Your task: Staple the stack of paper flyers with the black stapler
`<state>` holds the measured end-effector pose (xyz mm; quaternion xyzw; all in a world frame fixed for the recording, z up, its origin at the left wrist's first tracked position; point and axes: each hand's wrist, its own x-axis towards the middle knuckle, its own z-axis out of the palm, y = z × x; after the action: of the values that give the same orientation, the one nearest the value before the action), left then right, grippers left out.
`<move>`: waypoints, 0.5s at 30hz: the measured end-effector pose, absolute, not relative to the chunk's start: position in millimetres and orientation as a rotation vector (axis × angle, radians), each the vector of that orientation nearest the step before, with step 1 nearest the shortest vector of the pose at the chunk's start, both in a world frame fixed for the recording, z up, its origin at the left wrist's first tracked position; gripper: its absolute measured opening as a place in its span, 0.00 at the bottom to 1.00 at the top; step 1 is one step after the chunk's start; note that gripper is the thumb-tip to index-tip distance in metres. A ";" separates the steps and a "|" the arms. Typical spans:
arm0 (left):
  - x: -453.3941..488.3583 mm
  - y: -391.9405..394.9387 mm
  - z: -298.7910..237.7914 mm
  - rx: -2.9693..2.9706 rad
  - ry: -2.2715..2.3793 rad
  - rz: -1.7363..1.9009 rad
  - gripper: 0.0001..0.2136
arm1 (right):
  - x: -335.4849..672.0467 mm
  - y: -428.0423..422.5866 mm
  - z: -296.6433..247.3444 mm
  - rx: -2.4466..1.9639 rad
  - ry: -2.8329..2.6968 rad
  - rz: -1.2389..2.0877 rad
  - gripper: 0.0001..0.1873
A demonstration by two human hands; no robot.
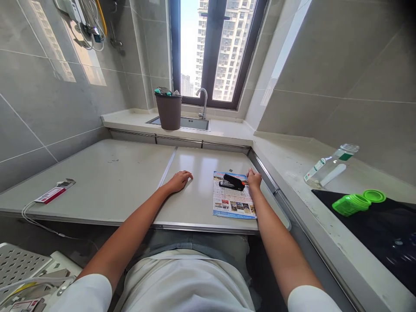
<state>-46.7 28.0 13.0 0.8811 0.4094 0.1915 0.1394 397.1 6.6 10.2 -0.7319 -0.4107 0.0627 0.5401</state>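
Note:
My left hand (180,181) lies on the pale tabletop with its fingers stretched to the right, holding nothing. Close by on the right is a printed leaflet (234,209) with small pictures and a blue border. On its upper part rests a black stapler (232,182) with an orange tip. My right hand (254,179) is at the leaflet's right edge, its fingers curled in. What it holds, if anything, is hidden. It is beside the stapler, apart from it. A small dark piece (230,170) lies just above the leaflet.
A red-and-white box (51,194) with a cable lies at far left. Behind the table, a brown bin (168,112) stands by the sink (195,123). On the right counter are a clear bottle (334,166) and a green open container (351,204). A white perforated rack (21,261) is low left.

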 end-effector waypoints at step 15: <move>-47.0 24.1 16.3 2.520 1.185 0.581 0.20 | 387.2 6.3 16.7 -2.053 -1.138 0.236 0.24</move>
<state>-47.0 24.1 16.3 0.8762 0.4119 0.2020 0.1478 387.2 6.3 16.7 -0.8044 -0.4460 0.0924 0.3815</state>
